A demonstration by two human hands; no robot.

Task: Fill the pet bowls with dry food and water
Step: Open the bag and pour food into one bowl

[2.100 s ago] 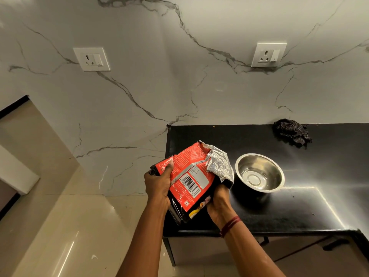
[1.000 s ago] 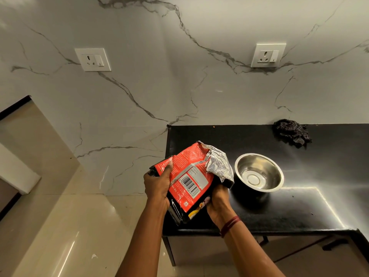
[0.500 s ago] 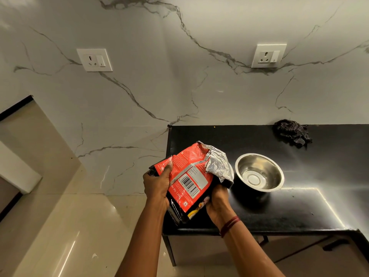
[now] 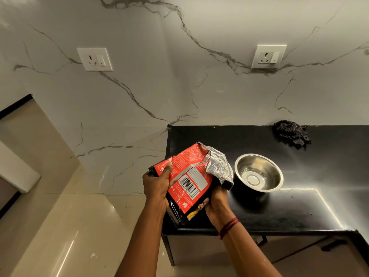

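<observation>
A red and black pet food bag (image 4: 189,176) with a silver foil mouth is held tilted above the left end of the black counter (image 4: 279,212). My left hand (image 4: 157,186) grips its left side, thumb on the front. My right hand (image 4: 216,202) holds it from beneath at the lower right. The foil opening points right, toward a steel bowl (image 4: 259,172) standing on the counter just beside it. The bowl looks empty. No food is seen falling.
A dark crumpled cloth (image 4: 291,134) lies at the counter's back right by the marble wall. Two wall sockets (image 4: 94,59) (image 4: 268,56) sit above. Beige floor tiles (image 4: 60,226) spread left of the counter; cabinet handles show below its front edge.
Hardly anything has moved. The bag and both hands hold the same pose; the view has shifted very slightly.
</observation>
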